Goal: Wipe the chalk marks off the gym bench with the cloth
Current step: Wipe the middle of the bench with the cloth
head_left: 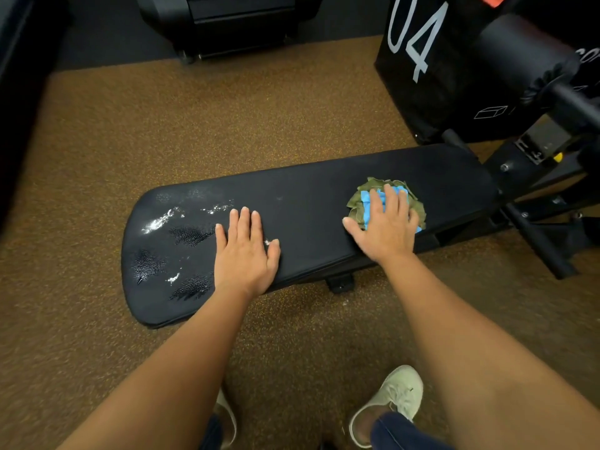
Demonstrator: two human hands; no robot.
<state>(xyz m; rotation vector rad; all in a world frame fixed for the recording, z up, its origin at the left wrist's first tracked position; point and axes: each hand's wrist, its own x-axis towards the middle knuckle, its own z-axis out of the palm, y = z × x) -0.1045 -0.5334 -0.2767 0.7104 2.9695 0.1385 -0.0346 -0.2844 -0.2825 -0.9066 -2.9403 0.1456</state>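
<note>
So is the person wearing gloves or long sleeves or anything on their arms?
No. Both arms are bare as far up as the picture shows, with no sleeves in sight. The left hand and right hand show no gloves, rings or watch.

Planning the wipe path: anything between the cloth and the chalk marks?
Yes: the left hand lies flat on the black padded bench, between the green-and-blue cloth under the right hand and the white chalk marks.

My pale shoes stand on the brown speckled floor. Ahead on my right sits a black box marked 04, with a padded roller in front of it. A black machine stands farther off.
</note>
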